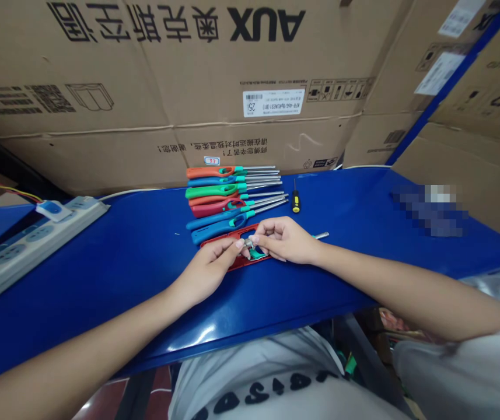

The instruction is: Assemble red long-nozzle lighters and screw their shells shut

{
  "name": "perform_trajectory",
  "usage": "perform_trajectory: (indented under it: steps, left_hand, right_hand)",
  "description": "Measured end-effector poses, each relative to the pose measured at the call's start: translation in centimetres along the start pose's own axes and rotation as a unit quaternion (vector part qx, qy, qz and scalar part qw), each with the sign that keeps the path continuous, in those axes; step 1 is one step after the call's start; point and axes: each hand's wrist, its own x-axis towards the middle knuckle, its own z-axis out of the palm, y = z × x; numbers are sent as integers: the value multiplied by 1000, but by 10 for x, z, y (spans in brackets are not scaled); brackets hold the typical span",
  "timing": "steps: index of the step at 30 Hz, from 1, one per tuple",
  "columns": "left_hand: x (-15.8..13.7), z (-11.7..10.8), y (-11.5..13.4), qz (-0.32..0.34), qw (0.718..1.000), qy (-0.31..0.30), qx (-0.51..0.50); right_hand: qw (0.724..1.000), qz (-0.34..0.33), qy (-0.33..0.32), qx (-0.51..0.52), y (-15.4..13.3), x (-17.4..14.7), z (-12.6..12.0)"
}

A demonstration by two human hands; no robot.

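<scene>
My left hand and my right hand meet over an opened red lighter casing on the blue table. Between the fingertips of both hands is a small metallic part, too small to name. A green trigger piece shows just below it, and a metal tube sticks out beyond my right hand. Just past the casing lie several long-nosed lighters with metal tubes, among them a blue lighter, a red lighter and a green lighter.
A black and yellow screwdriver lies right of the lighters. At the left is a white power strip with a plug in it. Cardboard sheets wall the back and right of the blue table. A pixelated patch covers something at the right.
</scene>
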Motion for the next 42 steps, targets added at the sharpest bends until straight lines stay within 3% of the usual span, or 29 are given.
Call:
perform_trajectory:
  steps: [14,29,42]
  left_hand:
    - [0,-1,1,-34,998,0,-44]
    - [-4,5,-1,1,999,12,-32]
    - [0,0,-2,-9,998,1,-66]
  right_hand:
    - [996,22,0,84,-6,6,-13]
    - [997,0,69,22,-5,0,2]
    - [999,8,12,48,-3,8,-14]
